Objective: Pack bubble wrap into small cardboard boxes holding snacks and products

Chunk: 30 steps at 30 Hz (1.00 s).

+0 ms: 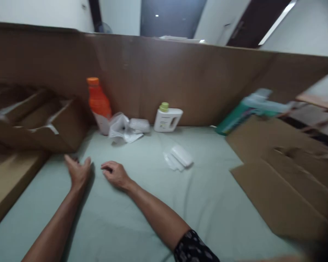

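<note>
My left hand [78, 173] is low over the table beside the front corner of a brown cardboard box, its thumb and fingers spread. Close by its fingertips shows a small dark patch, too blurred to name. To the right of it, my right hand [115, 175] hovers with fingers loosely curled and a gap between thumb and forefinger; I see nothing in it. An orange bottle with an orange cap [100, 103] stands behind both hands, and a crumpled clear plastic wrapper [121, 129] lies at its foot.
The divided cardboard box [62, 125] stands left. Along the cardboard wall [180, 76] are a white green-capped jug [166, 120] and a tilted green bottle [240, 112]. A white plastic-wrapped packet [182, 155] lies mid-table. Folded cardboard [284, 193] covers the right side.
</note>
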Motion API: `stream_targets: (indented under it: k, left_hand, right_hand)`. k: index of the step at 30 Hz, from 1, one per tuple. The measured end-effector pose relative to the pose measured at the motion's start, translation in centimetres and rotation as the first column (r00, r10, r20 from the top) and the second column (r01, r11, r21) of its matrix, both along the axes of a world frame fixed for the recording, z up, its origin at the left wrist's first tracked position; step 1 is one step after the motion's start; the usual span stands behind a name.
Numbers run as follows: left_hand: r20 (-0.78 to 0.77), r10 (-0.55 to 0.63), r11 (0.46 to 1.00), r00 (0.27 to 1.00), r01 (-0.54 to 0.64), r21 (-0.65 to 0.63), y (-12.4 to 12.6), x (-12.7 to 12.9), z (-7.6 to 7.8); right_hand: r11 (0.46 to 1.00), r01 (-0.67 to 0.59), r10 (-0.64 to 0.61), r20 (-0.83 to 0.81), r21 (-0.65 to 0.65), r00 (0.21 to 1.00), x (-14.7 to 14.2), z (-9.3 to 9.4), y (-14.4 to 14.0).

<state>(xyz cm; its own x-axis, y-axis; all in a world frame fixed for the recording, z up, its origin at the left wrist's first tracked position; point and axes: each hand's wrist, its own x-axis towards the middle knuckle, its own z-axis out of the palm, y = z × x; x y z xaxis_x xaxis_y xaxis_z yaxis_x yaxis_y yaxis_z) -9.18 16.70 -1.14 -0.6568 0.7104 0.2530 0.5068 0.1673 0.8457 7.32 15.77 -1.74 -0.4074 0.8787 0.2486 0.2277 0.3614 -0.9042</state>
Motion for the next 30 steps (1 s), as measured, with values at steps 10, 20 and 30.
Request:
stream_targets:
  k: [10,20,30]
  left_hand:
    - [-0.619,-0.660,0.716,0.426,0.608,-0.344,-13.0,6.6,-4.8]
    - [-0.746,-0.644,0.613,0.169,0.698,-0.371,-19.3,12.8,-3.7]
    - [-0.555,-0.686,0.653,0.471,0.735,-0.183,-20.6,13.1,-2.9]
  right_hand:
    - [0.987,0.056,-0.095,0.266,0.150,0.959,16.1,5.7,-5.3]
    - [0.390,0.423,-0.873,0.475,0.818,-0.114,50.0,14.9,-19.4]
    - [0.627,0.117,-0.713,0.507,0.770,0.484,39.0,18.7,-21.5]
